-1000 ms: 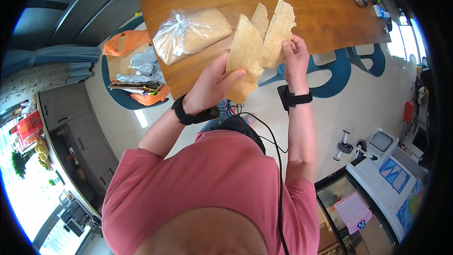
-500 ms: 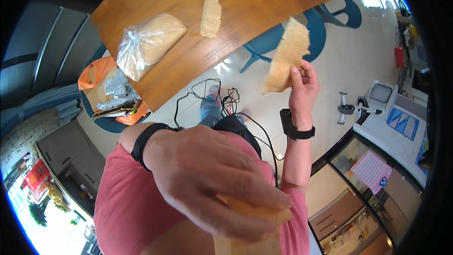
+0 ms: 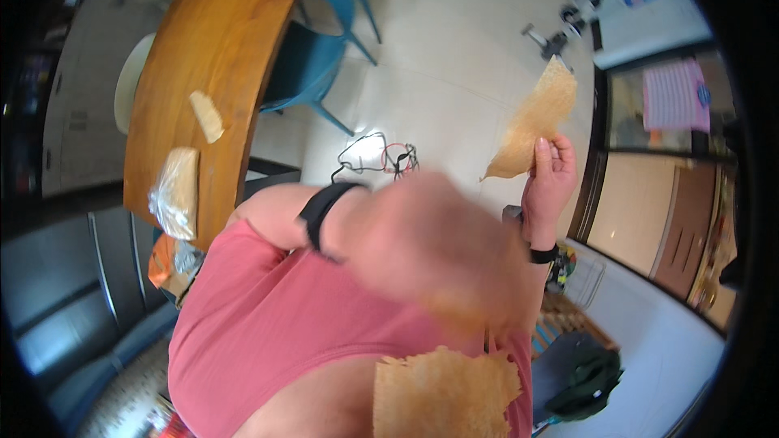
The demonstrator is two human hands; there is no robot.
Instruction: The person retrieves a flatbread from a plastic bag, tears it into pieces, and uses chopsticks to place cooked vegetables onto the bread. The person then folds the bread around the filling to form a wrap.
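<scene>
My right hand (image 3: pixel 548 186), at the right, pinches the lower edge of a torn piece of thin brown flatbread (image 3: pixel 535 118). The piece stands up from my fingers, its edges ragged. Close in front of my chest, my left hand (image 3: pixel 442 243) is smeared by motion, and its fingers cannot be made out. A blurred tan patch shows beneath it; whether the hand holds this is unclear. Below, a larger jagged sheet of the same flatbread (image 3: pixel 446 393) shows at the lower edge; what supports it is out of view.
A wooden table (image 3: pixel 207 32) runs along the left, bearing a loose flatbread strip (image 3: pixel 208 118) and a clear bag of flatbread (image 3: pixel 178 191). Blue chairs (image 3: pixel 308 69) stand beside it. Black and red cables (image 3: pixel 377 158) lie on the floor. A glass-fronted cabinet (image 3: pixel 604 113) stands right.
The view has swung right, so the table sits further left. My left hand has moved up off the lower flatbread sheet, uncovering more of it. My right hand still holds its piece.
</scene>
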